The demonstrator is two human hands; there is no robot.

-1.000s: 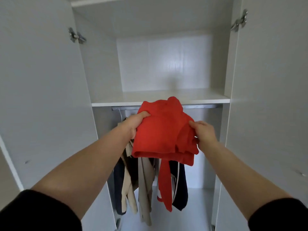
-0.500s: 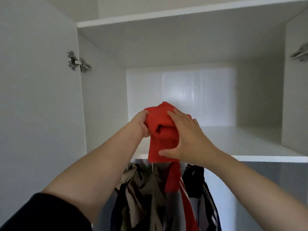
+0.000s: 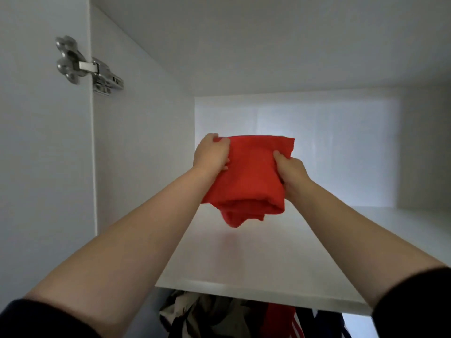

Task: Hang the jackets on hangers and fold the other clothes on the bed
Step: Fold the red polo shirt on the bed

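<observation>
Over the wardrobe shelf, near its back, both hands, left hand and right hand, grip the folded red garment by its sides, fingers curled tight.

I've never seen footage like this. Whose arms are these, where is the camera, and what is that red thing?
There is no machine here, just a person doing a chore. The one picture comes from a wide-angle camera worn on the head, so you see their own two arms reaching forward into an open white wardrobe.

The left hand and the right hand each grip a side of a red folded garment and hold it over the white shelf. One loose fold droops from its near edge. I cannot tell whether it already touches the shelf, which otherwise looks bare.

The metal part at the upper left is a hinge on the wardrobe door. Under the shelf's front edge you can glimpse the tops of hanging clothes.
</observation>
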